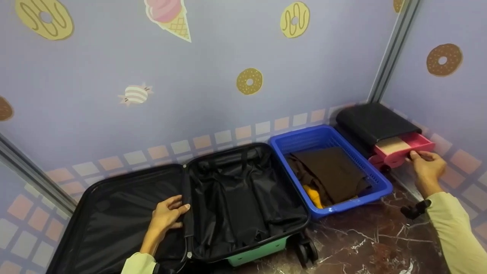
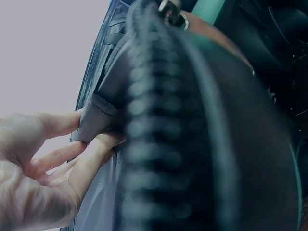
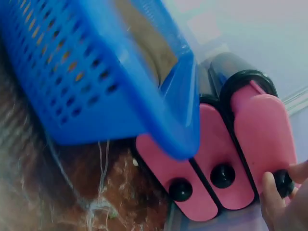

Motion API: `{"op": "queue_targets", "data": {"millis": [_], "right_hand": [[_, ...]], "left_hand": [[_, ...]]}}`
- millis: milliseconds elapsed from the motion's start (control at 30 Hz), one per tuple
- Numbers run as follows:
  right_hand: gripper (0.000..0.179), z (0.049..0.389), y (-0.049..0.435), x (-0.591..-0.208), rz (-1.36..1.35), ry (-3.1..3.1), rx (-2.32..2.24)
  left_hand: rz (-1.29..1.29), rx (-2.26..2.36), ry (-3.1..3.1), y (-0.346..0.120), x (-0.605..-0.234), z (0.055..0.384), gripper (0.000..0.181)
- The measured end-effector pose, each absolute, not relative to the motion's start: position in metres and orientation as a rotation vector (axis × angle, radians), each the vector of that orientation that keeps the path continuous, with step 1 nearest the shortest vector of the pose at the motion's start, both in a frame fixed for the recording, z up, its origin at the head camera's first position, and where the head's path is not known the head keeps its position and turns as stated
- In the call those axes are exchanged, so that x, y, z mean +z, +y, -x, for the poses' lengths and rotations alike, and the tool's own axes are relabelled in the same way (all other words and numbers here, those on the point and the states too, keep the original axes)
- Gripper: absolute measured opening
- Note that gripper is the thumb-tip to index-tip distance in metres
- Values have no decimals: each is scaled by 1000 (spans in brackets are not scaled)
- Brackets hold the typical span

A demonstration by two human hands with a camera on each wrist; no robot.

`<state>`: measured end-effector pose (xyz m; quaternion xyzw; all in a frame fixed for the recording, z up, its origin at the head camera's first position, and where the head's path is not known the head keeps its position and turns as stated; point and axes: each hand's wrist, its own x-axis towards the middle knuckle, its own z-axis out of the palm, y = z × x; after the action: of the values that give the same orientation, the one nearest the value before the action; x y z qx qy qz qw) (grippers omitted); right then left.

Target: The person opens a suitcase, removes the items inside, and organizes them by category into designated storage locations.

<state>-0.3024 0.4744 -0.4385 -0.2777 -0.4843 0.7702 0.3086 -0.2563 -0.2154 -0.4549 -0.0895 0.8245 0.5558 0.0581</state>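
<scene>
My right hand (image 1: 428,167) pinches the round black knob (image 3: 283,184) of a pink drawer (image 3: 267,132). That top drawer is pulled partway out of a small black drawer unit (image 1: 378,120), and a pale flat piece (image 1: 392,146) shows inside it. My left hand (image 1: 166,214) lies over the middle of an opened suitcase (image 1: 249,198) with black lining. In the left wrist view, its loosely bent fingers (image 2: 101,144) touch a dark strip of fabric (image 2: 98,113) along the hinge side. Blurred zipper teeth (image 2: 149,115) fill the near part of that view.
Between suitcase and drawer unit stands a blue basket (image 1: 352,207) with folded dark brown cloth (image 1: 331,171) and a yellow piece (image 1: 314,196). Two more pink drawers are pushed in. A patterned wall (image 1: 213,106) rises behind, over a dark red marbled surface (image 1: 357,243).
</scene>
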Motion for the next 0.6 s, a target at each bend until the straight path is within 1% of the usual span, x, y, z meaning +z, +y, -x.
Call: {"op": "queue_targets", "data": {"millis": [100, 233, 433, 500, 533, 600], "right_hand": [[20, 306, 474, -436, 724, -1221, 2085], [21, 312, 477, -437, 700, -1341, 2019], [11, 322, 486, -434, 542, -1572, 1972], [9, 322, 491, -432, 532, -1753, 1864], [12, 323, 493, -431, 538, -1886, 1760], [28, 322, 498, -429, 562, -2177, 1459]], "left_hand": [[268, 1694, 2491, -213, -455, 256, 58], [253, 1711, 2475, -211, -454, 256, 59], [264, 1732, 2467, -208, -455, 255, 58], [260, 1733, 2465, -206, -456, 255, 59], [256, 1732, 2466, -206, -456, 255, 59], [249, 1723, 2475, -206, -456, 255, 59]]}}
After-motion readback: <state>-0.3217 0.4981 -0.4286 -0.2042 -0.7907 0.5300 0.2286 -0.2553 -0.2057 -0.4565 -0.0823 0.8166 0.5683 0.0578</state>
